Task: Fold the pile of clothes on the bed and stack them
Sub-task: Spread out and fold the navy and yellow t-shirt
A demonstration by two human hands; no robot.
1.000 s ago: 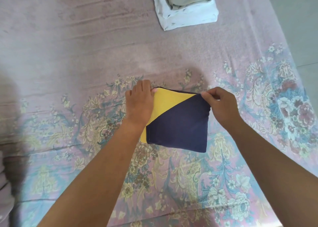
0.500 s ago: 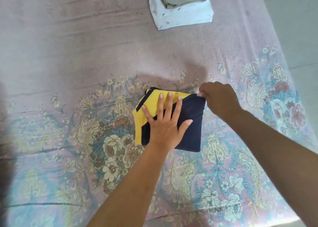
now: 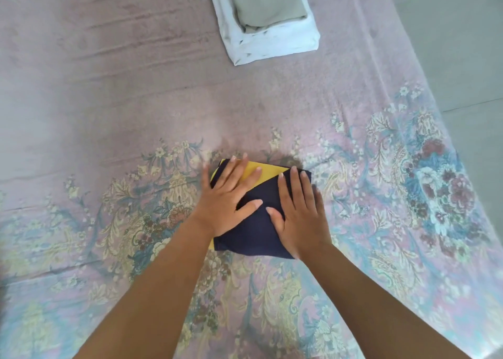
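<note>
A folded navy and yellow garment [image 3: 265, 195] lies flat on the bed in front of me. My left hand [image 3: 228, 198] presses on its left half with the fingers spread and straight. My right hand [image 3: 298, 211] lies flat on its right half, fingers together and pointing away from me. Farther back sits a stack: a folded grey garment [image 3: 268, 1] on top of a folded white one [image 3: 272, 40].
The bed is covered by a pink floral sheet [image 3: 136, 86]. Its right edge runs diagonally, with grey floor [image 3: 462, 45] beyond it.
My right hand let go of the garment's far right corner and now lies flat on it. My left hand, which gripped the far left edge, has spread flat on top.
</note>
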